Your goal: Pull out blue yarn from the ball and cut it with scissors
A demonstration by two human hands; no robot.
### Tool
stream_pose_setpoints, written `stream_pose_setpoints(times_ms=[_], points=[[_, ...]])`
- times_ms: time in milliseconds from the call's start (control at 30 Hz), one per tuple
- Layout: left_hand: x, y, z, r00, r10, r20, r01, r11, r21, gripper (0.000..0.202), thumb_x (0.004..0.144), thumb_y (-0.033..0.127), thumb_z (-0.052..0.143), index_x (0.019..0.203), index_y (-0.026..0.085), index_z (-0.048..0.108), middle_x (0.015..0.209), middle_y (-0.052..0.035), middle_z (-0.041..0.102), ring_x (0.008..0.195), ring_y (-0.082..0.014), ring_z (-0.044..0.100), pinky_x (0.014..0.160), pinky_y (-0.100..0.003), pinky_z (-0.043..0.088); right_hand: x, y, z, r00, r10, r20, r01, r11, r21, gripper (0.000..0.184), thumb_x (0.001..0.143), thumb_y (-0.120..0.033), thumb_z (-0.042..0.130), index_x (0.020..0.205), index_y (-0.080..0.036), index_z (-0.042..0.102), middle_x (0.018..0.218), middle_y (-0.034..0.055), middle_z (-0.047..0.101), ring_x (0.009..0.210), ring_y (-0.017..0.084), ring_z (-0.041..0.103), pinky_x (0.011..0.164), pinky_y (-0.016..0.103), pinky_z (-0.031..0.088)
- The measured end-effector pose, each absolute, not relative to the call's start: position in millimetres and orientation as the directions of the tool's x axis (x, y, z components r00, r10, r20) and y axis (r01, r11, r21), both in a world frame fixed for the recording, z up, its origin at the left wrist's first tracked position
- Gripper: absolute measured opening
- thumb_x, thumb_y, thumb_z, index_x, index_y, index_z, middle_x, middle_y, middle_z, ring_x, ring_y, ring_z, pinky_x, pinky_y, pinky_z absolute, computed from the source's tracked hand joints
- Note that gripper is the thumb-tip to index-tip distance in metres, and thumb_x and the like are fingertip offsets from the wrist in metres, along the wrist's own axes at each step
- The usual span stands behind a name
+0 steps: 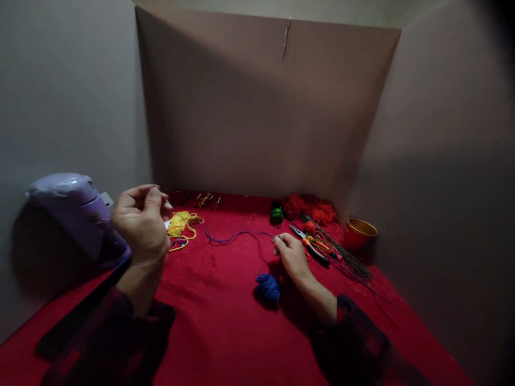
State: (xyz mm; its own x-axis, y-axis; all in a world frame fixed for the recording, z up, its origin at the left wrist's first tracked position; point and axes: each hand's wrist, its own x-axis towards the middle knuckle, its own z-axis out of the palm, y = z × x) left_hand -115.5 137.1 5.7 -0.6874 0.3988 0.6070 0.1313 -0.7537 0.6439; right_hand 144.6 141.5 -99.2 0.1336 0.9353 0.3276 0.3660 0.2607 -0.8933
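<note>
My right hand [293, 256] pinches a strand of blue yarn [237, 234] between thumb and fingertips, just above the red cloth. From there the strand trails left across the cloth in a loose loop. A small bundle of blue yarn [268, 288] lies below and left of that hand. My left hand [141, 222] is raised at the left, its fingers curled and the thumb pressed to the index finger. What it holds, if anything, I cannot make out. Yellow yarn [182, 222] lies just beyond it, partly hidden.
Pliers [309, 245], thin sticks [341, 252], orange-red yarn [322, 212], green yarn [277, 213] and a red bowl with a gold inside [361, 229] sit at the right. A purple package [80, 214] leans against the left wall. Small shiny pieces [205, 200] lie at the back.
</note>
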Motion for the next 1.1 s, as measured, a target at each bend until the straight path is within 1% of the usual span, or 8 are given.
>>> stream_pose_setpoints(times_ms=[100, 333, 567, 667, 767, 967, 1033, 1100], points=[[-128, 147, 24, -0.694, 0.28, 0.664, 0.265, -0.758, 0.596, 0.007, 0.074, 0.013, 0.057, 0.08, 0.012, 0.055, 0.058, 0.0038, 0.055, 0.042, -0.0061, 0.048, 0.036, -0.017, 0.038, 146, 142, -100, 0.159, 0.931, 0.33, 0.388, 0.248, -0.888, 0.027, 0.078, -0.033, 0.044, 0.055, -0.02, 0.049, 0.051, -0.0019, 0.051, 0.051, 0.014, 0.046, 0.052, 0.025, 0.032], [-145, 184, 71, -0.557, 0.179, 0.811, 0.498, -0.709, 0.499, 0.008, 0.082, 0.017, 0.053, 0.086, 0.011, 0.053, 0.064, 0.0033, 0.053, 0.045, -0.0047, 0.048, 0.04, -0.015, 0.036, 145, 142, -102, 0.176, 0.93, 0.321, 0.432, 0.22, -0.874, 0.027, 0.079, -0.036, 0.042, 0.056, -0.021, 0.049, 0.052, -0.0006, 0.054, 0.053, 0.016, 0.05, 0.053, 0.026, 0.033], [-188, 218, 119, -0.524, 0.105, 0.845, 0.655, -0.585, 0.479, 0.011, 0.086, 0.011, 0.046, 0.094, 0.006, 0.053, 0.066, 0.0022, 0.052, 0.047, -0.0038, 0.047, 0.045, -0.016, 0.04, 150, 147, -107, 0.269, 0.931, 0.247, 0.47, 0.097, -0.877, 0.026, 0.076, -0.033, 0.042, 0.055, -0.021, 0.05, 0.051, 0.0009, 0.057, 0.05, 0.017, 0.052, 0.049, 0.026, 0.032], [-208, 229, 143, -0.504, 0.075, 0.86, 0.726, -0.503, 0.469, 0.014, 0.086, 0.009, 0.045, 0.097, 0.004, 0.053, 0.07, 0.0007, 0.053, 0.051, -0.0046, 0.049, 0.051, -0.019, 0.045, 152, 149, -111, 0.297, 0.93, 0.215, 0.48, 0.049, -0.876, 0.024, 0.074, -0.031, 0.042, 0.054, -0.021, 0.05, 0.05, 0.0011, 0.057, 0.049, 0.017, 0.052, 0.047, 0.026, 0.03], [-219, 232, 168, -0.477, 0.039, 0.878, 0.768, -0.467, 0.438, 0.015, 0.087, 0.01, 0.046, 0.098, 0.003, 0.053, 0.074, 0.0, 0.053, 0.056, -0.0051, 0.052, 0.055, -0.021, 0.048, 153, 151, -115, 0.31, 0.93, 0.195, 0.49, 0.019, -0.871, 0.023, 0.073, -0.03, 0.042, 0.054, -0.022, 0.049, 0.049, 0.0012, 0.057, 0.048, 0.017, 0.052, 0.046, 0.026, 0.029], [-211, 221, 199, -0.343, 0.008, 0.939, 0.832, -0.461, 0.308, 0.019, 0.089, 0.019, 0.049, 0.099, 0.004, 0.053, 0.078, -0.0002, 0.052, 0.064, -0.0062, 0.053, 0.062, -0.022, 0.05, 152, 153, -117, 0.317, 0.931, 0.181, 0.503, -0.004, -0.864, 0.022, 0.073, -0.03, 0.041, 0.054, -0.022, 0.049, 0.05, 0.0007, 0.056, 0.049, 0.017, 0.052, 0.047, 0.025, 0.03], [-204, 221, 200, -0.316, 0.016, 0.949, 0.845, -0.45, 0.289, 0.017, 0.089, 0.017, 0.048, 0.099, 0.004, 0.053, 0.076, 0.0002, 0.051, 0.062, -0.006, 0.052, 0.064, -0.023, 0.05, 152, 152, -117, 0.315, 0.932, 0.181, 0.505, -0.004, -0.863, 0.021, 0.073, -0.029, 0.041, 0.054, -0.022, 0.049, 0.05, 0.0001, 0.055, 0.05, 0.017, 0.052, 0.047, 0.025, 0.03], [-198, 225, 197, -0.304, 0.059, 0.951, 0.855, -0.424, 0.3, 0.015, 0.088, 0.014, 0.047, 0.098, 0.004, 0.052, 0.075, 0.0007, 0.05, 0.062, -0.0057, 0.053, 0.064, -0.023, 0.05, 151, 152, -116, 0.313, 0.932, 0.182, 0.507, -0.002, -0.862, 0.021, 0.072, -0.029, 0.042, 0.054, -0.022, 0.049, 0.05, -0.0002, 0.055, 0.05, 0.017, 0.051, 0.047, 0.025, 0.03]])
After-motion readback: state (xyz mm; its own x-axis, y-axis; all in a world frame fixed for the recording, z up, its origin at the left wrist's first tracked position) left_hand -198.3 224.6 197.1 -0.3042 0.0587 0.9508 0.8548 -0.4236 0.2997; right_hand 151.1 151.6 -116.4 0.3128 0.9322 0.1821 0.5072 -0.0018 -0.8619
